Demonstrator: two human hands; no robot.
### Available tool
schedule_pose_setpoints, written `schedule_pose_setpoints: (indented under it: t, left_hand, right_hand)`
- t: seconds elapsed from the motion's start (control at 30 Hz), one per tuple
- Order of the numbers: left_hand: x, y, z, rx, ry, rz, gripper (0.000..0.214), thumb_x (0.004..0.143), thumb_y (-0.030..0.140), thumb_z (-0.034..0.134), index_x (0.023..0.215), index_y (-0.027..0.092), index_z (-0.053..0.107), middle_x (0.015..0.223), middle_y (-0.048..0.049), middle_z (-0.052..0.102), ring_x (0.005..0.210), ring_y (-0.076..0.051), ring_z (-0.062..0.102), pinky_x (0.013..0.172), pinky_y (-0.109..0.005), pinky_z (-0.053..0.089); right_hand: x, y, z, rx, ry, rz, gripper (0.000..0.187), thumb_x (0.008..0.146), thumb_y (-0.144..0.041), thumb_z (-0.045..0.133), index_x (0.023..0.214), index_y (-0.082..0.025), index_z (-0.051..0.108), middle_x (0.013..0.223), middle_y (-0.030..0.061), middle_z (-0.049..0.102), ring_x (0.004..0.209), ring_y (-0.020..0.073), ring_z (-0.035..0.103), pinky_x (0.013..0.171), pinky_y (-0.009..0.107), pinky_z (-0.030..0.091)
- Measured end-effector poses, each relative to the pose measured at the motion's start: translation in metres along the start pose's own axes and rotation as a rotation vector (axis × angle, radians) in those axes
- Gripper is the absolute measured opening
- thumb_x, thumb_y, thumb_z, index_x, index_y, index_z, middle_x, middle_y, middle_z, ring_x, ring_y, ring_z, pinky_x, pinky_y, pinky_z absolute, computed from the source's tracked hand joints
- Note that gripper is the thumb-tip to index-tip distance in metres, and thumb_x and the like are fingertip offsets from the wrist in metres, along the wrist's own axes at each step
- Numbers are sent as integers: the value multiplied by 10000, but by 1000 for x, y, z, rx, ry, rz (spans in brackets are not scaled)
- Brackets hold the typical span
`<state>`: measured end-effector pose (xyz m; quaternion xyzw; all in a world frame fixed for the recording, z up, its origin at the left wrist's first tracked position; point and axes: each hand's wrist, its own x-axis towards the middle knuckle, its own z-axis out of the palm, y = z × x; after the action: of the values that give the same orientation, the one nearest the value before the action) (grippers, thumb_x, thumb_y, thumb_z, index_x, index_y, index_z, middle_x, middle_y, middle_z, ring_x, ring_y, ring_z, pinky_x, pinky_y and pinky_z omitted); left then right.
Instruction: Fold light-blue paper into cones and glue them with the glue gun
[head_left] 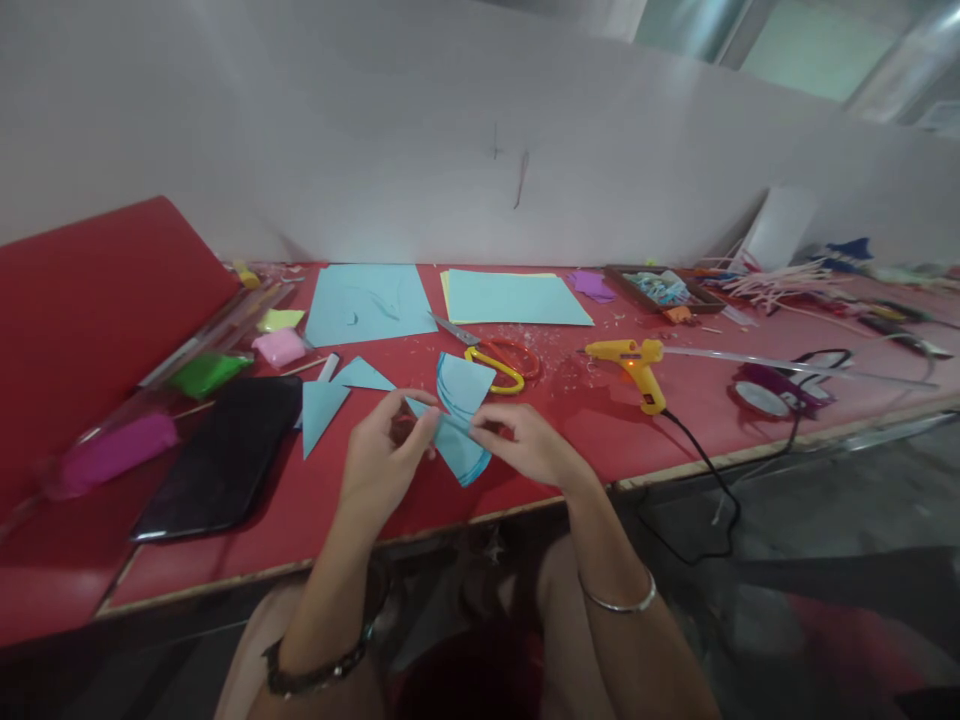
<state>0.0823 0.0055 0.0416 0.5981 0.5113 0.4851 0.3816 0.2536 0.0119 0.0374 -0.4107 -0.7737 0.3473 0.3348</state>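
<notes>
A light blue paper piece (459, 452) with a curved, blue-marked edge is held between my two hands, above the table. My left hand (384, 445) pinches its pointed end between thumb and fingers. At the opposite side, my right hand (529, 445) has its fingertips closed on the paper's edge. Just behind lies a second blue paper piece (466, 380) with curved lines drawn on it; whether the two are joined, I cannot tell. Scissors (495, 365) with yellow and orange handles lie beyond. Blue paper triangles (324, 408) rest left of my left hand.
A yellow glue gun (634, 365) with a lit orange light and black cord lies at right. Blue sheets (517, 298) lie at the back. A black tablet-like slab (225, 460) and clay packets (210, 373) are at left. A small tray (701, 298) holds scraps.
</notes>
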Motion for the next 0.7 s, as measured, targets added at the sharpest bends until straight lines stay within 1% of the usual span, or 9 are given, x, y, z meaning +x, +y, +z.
schedule_pose_setpoints:
  t: [0.07, 0.13, 0.17, 0.2, 0.27, 0.37, 0.5, 0.6, 0.7]
  left_hand:
    - [1, -2, 0, -17, 63, -18, 203, 721, 372, 547, 792, 182, 526, 539, 61, 500, 456, -99, 542, 470, -201, 442]
    - [1, -2, -1, -20, 132, -16, 187, 723, 356, 545, 778, 179, 521, 581, 46, 535, 491, -101, 558, 488, -205, 469]
    - [1, -3, -1, -13, 158, -10, 181, 722, 349, 545, 775, 177, 522, 610, 39, 542, 507, -100, 562, 492, -204, 478]
    - [1, -2, -1, -6, 177, -1, 176, 721, 344, 546, 770, 176, 523, 646, 34, 544, 522, -97, 563, 495, -203, 485]
    - [1, -2, 0, -11, 189, 7, 173, 718, 338, 548, 767, 173, 525, 711, 25, 539, 561, -97, 571, 501, -204, 498]
    - [1, -1, 1, -64, 167, -2, 164, 721, 330, 540, 771, 177, 515, 729, 19, 528, 639, -116, 587, 514, -209, 509]
    - [2, -4, 1, -66, 127, 29, 115, 730, 287, 518, 773, 181, 511, 719, 24, 518, 658, -100, 559, 586, -205, 503]
    - [2, -7, 0, -37, 37, 37, 114, 731, 282, 509, 785, 182, 512, 729, 23, 525, 657, -101, 551, 583, -202, 487]
    - [1, -8, 0, 52, -60, 46, 120, 741, 272, 489, 796, 177, 537, 752, 8, 563, 682, -114, 562, 590, -203, 470]
  right_hand:
    - [1, 0, 3, -11, 160, -39, 131, 833, -263, 478, 783, -168, 554, 752, 5, 538, 724, 120, 498, 673, 230, 391]
    - [1, -1, 5, -24, 309, -100, 153, 855, -262, 446, 890, -188, 575, 889, 40, 556, 876, 147, 521, 795, 275, 407]
    - [1, -2, 5, -39, 350, -133, 177, 863, -267, 435, 943, -204, 579, 965, 55, 547, 960, 160, 508, 858, 307, 395]
    - [1, -2, 6, -62, 363, -164, 195, 862, -276, 441, 991, -224, 579, 1042, 65, 529, 1038, 174, 481, 910, 339, 375]
    - [1, -3, 5, -136, 345, -200, 239, 830, -302, 505, 1056, -269, 572, 1177, 67, 469, 1155, 202, 407, 973, 392, 337]
    - [1, -1, 5, -261, 342, -198, 287, 782, -316, 573, 1068, -290, 574, 1252, 61, 406, 1215, 232, 340, 995, 433, 319]
    - [2, 3, 8, -350, 352, -188, 353, 784, -285, 569, 1133, -240, 534, 1183, 94, 432, 1162, 235, 379, 979, 415, 335]
    - [4, 2, 12, -331, 327, -194, 369, 819, -218, 508, 1186, -204, 486, 1084, 96, 470, 1057, 202, 454, 918, 351, 389]
    - [6, -1, 17, -271, 284, -192, 344, 832, -156, 454, 1168, -219, 487, 1006, 71, 489, 941, 173, 503, 830, 302, 434]
